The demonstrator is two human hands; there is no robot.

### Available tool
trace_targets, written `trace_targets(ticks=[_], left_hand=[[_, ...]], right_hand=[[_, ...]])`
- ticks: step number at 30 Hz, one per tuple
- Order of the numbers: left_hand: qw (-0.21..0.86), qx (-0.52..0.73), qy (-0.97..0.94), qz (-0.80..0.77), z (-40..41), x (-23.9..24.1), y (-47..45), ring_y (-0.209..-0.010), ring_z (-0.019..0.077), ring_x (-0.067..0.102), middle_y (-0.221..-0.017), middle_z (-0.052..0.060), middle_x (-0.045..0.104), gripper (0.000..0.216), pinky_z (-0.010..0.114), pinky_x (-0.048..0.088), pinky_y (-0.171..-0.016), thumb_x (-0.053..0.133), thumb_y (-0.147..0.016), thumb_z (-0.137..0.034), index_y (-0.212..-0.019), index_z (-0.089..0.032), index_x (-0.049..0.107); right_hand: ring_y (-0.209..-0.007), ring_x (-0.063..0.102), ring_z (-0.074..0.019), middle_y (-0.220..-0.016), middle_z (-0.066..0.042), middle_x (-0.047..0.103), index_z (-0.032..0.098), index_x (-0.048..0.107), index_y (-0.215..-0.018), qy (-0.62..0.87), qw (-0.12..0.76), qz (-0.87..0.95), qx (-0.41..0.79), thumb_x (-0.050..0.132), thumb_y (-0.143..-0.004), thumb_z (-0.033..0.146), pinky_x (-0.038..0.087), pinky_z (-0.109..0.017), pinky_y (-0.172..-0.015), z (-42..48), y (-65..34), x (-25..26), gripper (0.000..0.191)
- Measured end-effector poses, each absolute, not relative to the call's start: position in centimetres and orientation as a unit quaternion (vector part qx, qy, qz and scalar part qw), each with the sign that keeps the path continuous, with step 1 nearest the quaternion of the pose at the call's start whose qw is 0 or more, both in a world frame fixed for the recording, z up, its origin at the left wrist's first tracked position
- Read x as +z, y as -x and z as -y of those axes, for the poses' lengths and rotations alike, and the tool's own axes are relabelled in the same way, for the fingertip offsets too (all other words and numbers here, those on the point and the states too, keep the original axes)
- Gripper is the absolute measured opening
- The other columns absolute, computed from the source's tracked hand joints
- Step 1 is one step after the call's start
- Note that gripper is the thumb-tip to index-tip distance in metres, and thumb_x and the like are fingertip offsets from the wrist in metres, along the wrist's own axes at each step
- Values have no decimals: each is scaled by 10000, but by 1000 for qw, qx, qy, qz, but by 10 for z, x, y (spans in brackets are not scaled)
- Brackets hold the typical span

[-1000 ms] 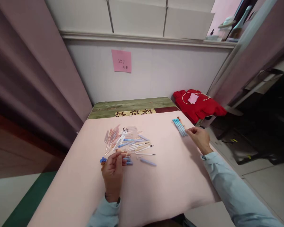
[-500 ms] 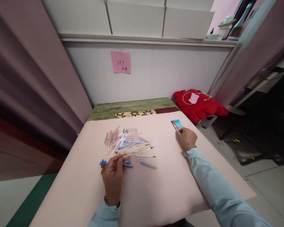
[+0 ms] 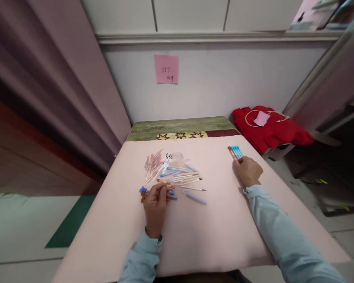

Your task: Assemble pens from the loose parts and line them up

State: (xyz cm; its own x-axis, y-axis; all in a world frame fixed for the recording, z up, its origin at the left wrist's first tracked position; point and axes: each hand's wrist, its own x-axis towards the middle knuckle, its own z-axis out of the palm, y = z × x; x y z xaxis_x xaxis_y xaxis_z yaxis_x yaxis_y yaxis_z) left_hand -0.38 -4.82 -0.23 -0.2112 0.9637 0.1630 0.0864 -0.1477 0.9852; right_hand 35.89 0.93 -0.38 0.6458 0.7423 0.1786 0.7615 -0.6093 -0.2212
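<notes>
My left hand (image 3: 157, 200) is closed in a pinch, with an orange-brown pen piece (image 3: 164, 181) at its fingertips. Blue and brown small pen parts (image 3: 143, 192) lie just left of its knuckles, and blue pen parts (image 3: 172, 195) show past its fingers. Beyond it spreads a loose pile of pen barrels and refills (image 3: 165, 167). Off to the right, my right hand (image 3: 249, 171) is closed on the near end of a brown-topped pen (image 3: 231, 152). Right against that pen lies a row of light-blue-topped pens (image 3: 238, 151); the hand covers their lower ends.
A pale pink cloth (image 3: 212, 232) covers most of the table, whose green wooden back end (image 3: 177, 125) shows. A single lilac barrel (image 3: 196, 198) lies right of the pile. Red fabric with a white cable (image 3: 268, 131) sits beyond the right edge. A pink note (image 3: 166, 69) is on the wall.
The camera view has turned, so the whole scene sits further right and slightly higher. Both hands stay at nearly the same places on the table, with their grips alike.
</notes>
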Motion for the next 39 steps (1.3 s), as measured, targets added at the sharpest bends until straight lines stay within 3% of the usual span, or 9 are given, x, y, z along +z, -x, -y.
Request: trace_targets(ticks=[8,13,16,19,22,25,34,39], left_hand=[[381,581,-489,-527,49,-9,4,-590,110,630,-767,30,702,228,218,536,-539,629,-881,-397,-946,-180,656],[376,594,-479,-526,48,-10,5,-589,114,631,-791,30,705,248,230,538,-545,632,-873,-403,-982,-181,647],[365,589,-483,-535,48,-10,7,-583,119,634,-785,27,708,251,234,534,-542,632,-866,-406,-985,-186,652],[359,578,-483,-552,47,-10,10,-589,125,636,-798,29,712,252,242,536,-551,626,-864,-411,-981,-190,658],[355,575,-478,-562,46,-12,11,-590,133,634,-796,29,710,262,250,531,-551,621,-858,-419,-987,-193,655],[350,576,-475,-565,44,-12,11,-581,134,625,-785,22,704,263,252,523,-544,625,-847,-422,-982,-198,652],[338,579,-473,-572,43,-7,5,-573,119,589,-772,21,683,261,235,499,-536,630,-829,-411,-953,-182,646],[353,593,-456,-562,40,-10,0,-553,104,559,-739,7,663,261,211,462,-512,651,-801,-392,-944,-175,631]], right_hand=[[-794,649,-275,-942,-149,714,192,745,-983,893,148,422,-41,549,-854,532,402,-346,-663,-5,-363,-3,413],[-724,609,-232,-858,-98,715,195,737,-889,852,270,442,-75,545,-856,584,326,-303,-605,11,-340,12,435],[-661,586,-196,-730,-62,690,192,725,-828,809,348,474,-22,509,-883,589,333,-285,-610,25,-311,18,455],[-663,572,-190,-731,-59,686,199,709,-786,795,352,494,6,505,-889,577,337,-286,-628,31,-300,18,441],[-766,602,-206,-898,-78,705,191,702,-998,809,382,446,-11,472,-910,532,371,-289,-678,26,-325,13,421],[-919,611,-222,-1094,-107,679,156,600,-1200,819,410,400,-41,495,-895,510,397,-310,-782,16,-368,4,479],[-1126,535,-330,-1250,-198,607,100,474,-1339,852,272,447,-21,631,-784,628,353,-396,-923,-7,-385,-28,781],[-1132,525,-341,-1225,-193,614,94,460,-1347,850,244,465,-37,611,-825,531,338,-401,-925,-11,-381,-29,698]])
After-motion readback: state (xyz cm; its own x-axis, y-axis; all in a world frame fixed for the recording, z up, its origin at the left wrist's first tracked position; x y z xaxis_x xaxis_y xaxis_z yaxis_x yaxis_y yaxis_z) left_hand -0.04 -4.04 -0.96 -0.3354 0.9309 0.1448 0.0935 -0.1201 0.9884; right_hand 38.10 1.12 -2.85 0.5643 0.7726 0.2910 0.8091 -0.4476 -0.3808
